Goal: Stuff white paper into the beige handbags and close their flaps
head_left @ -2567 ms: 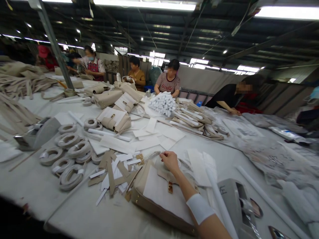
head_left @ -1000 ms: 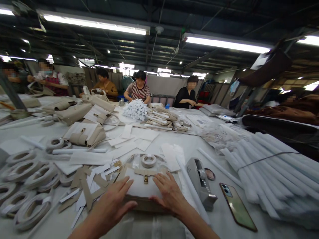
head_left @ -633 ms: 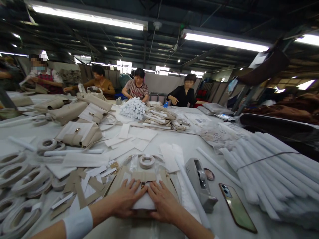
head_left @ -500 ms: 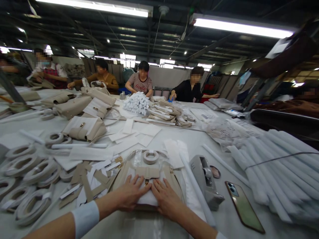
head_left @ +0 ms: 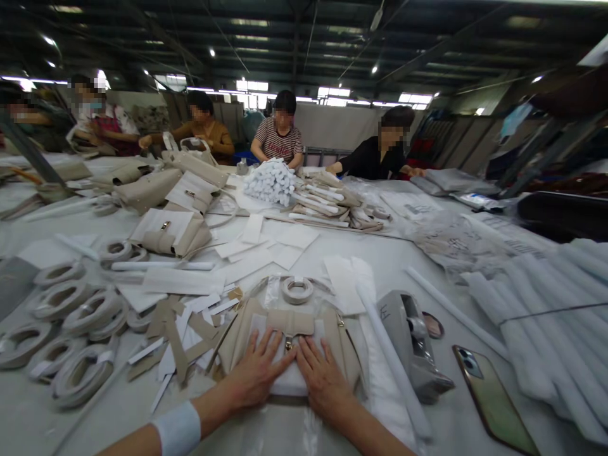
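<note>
A beige handbag (head_left: 240, 329) with a flap and a gold clasp (head_left: 289, 344) lies on the table in front of me. My left hand (head_left: 256, 373) rests flat on the left of its front, fingers spread, over a white sheet (head_left: 287, 383). On the right side, my right hand (head_left: 323, 377) also presses flat, its fingers stretched toward the clasp. Both thumbs come close together just below the clasp. A coiled beige strap (head_left: 297, 291) sits above the flap, by the bag's handle. Clear plastic shows beneath and around the bag.
Right of the bag are a white foam rod (head_left: 392, 364), a grey tape dispenser (head_left: 413, 345), a phone (head_left: 494, 396) and bundled foam rods (head_left: 546, 329). Coiled straps (head_left: 83, 377) and paper scraps (head_left: 178, 345) lie left. Finished-looking bags (head_left: 171, 231) stand farther back; several people work across the table.
The view has tilted and shifted, so the table contents appear farther right. Both hands stay flat on the bag with little change. The person in black across the table leans lower.
</note>
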Tool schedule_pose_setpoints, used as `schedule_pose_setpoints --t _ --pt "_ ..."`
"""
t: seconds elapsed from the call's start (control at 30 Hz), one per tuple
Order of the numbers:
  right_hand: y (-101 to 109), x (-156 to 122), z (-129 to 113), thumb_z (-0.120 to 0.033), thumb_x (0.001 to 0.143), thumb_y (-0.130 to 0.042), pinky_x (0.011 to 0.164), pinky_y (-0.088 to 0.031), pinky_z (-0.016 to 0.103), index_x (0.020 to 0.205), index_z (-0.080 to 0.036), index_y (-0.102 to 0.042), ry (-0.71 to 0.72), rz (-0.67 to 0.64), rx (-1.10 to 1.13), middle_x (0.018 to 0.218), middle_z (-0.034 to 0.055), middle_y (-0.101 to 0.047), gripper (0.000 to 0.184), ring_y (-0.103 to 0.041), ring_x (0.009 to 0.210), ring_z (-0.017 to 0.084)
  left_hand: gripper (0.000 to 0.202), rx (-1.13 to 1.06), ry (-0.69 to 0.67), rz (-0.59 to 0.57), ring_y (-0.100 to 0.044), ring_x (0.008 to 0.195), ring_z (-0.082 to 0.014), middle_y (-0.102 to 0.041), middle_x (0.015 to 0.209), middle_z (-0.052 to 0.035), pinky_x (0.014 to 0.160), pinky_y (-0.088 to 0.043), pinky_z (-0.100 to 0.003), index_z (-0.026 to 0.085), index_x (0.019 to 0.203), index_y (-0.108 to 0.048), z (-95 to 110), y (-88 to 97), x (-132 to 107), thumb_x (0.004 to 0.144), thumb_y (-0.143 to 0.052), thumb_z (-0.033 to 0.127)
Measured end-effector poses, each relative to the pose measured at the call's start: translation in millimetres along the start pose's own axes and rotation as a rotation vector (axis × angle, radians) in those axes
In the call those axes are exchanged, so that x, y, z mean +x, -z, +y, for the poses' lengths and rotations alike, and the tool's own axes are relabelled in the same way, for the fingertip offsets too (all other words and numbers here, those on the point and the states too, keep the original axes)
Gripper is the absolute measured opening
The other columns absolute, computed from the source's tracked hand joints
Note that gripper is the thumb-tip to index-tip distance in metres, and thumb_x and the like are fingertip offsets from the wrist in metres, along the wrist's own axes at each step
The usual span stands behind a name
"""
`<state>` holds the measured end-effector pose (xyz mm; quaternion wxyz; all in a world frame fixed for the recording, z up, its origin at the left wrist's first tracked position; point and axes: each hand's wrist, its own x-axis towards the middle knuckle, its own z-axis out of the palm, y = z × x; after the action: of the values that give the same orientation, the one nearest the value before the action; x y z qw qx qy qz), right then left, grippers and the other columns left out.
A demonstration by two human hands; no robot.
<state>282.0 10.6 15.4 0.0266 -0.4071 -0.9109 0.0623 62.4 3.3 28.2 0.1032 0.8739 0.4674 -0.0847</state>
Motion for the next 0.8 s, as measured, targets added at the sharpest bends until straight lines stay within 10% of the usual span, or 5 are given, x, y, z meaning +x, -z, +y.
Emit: schedule_pose_setpoints --t 0.27,0.4,0.5,0.8 --pt "57 -11 6 -0.054 0.079 -0.057 0.111 -0.028 0.047 0.138 -0.017 -0.042 -0.004 0.060 0.242 0.144 0.0144 -0.042 0.071 -0.036 0.133 0.028 0.105 0.020 0.001 0.026 -0.002 0.140 -0.0421 -0.009 0.156 -0.0141 0.106 -0.004 -0.067 0.046 0.144 -0.007 6 -10.5 0 0.061 -0.053 0.001" --pt "77 -27 52 -0.033 0.094 -0.036 0.092 -0.046 0.042 0.117 -0.020 -0.060 -0.562 0.403 0.047 0.107 0.0136 -0.067 0.035 -0.060 0.104 0.026 0.106 0.006 0.007 0.005 -0.003 0.140 -0.0420 -0.006 0.156 -0.0125 0.106 -0.003 -0.067 0.046 0.144 -0.009 4 -8.7 -1 0.060 -0.053 -0.001" --pt "65 -40 81 -0.019 0.090 -0.040 0.073 -0.049 0.040 0.094 -0.018 -0.065 -0.835 0.363 -0.179 0.085 0.0158 -0.067 0.025 -0.064 0.087 0.030 0.105 -0.008 0.015 -0.007 -0.002 0.140 -0.0416 -0.004 0.157 -0.0111 0.106 -0.002 -0.067 0.045 0.145 -0.010 4 -4.7 -1 0.060 -0.053 -0.001" --pt "65 -64 78 -0.024 0.092 -0.031 0.077 -0.052 0.040 0.113 -0.014 -0.051 -0.792 0.565 -0.104 0.102 0.0167 -0.065 0.031 -0.065 0.090 0.027 0.109 -0.063 0.015 -0.048 -0.001 0.141 -0.0387 -0.006 0.157 -0.0117 0.108 -0.006 -0.064 0.044 0.145 -0.009 2 4.5 0 0.056 -0.052 -0.002"
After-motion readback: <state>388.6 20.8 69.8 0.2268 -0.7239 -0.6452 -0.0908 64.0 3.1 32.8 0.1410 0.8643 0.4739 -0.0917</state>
